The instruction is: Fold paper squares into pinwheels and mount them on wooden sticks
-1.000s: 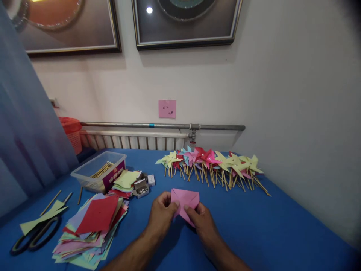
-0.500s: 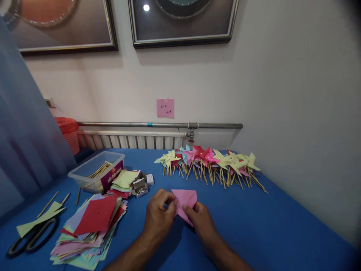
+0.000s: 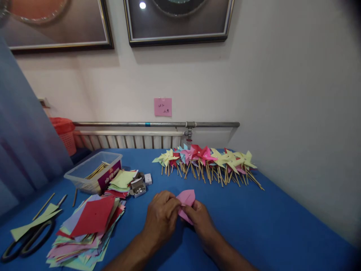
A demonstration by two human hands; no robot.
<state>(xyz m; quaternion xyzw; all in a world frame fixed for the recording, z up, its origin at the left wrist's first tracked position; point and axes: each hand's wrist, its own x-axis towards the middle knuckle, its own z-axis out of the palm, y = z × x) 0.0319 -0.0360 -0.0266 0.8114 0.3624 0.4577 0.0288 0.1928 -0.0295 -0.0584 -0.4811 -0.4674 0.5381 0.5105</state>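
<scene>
A pink paper square (image 3: 186,197) with cut corners is held up between both hands, over the middle of the blue table. My left hand (image 3: 163,214) pinches its left side, fingertips folding a corner in toward the centre. From the right, my right hand (image 3: 200,218) grips the paper, with the thumb pressed near its middle. Part of the sheet is hidden behind the fingers. Beyond the hands lies a row of finished paper pinwheels (image 3: 200,154) in several colours, on thin wooden sticks.
Left of my hands are a stack of coloured paper squares (image 3: 93,216), scissors (image 3: 36,235) under yellow-green scraps, and a clear plastic box (image 3: 76,176) of sticks. Small boxes of metal pins (image 3: 138,187) stand beside smaller paper sheets (image 3: 122,179). A wall and pipe (image 3: 166,124) border the table behind.
My left fingers have moved right toward the paper's centre, drawing the left corner inward. The paper looks narrower. The whole view has shifted slightly.
</scene>
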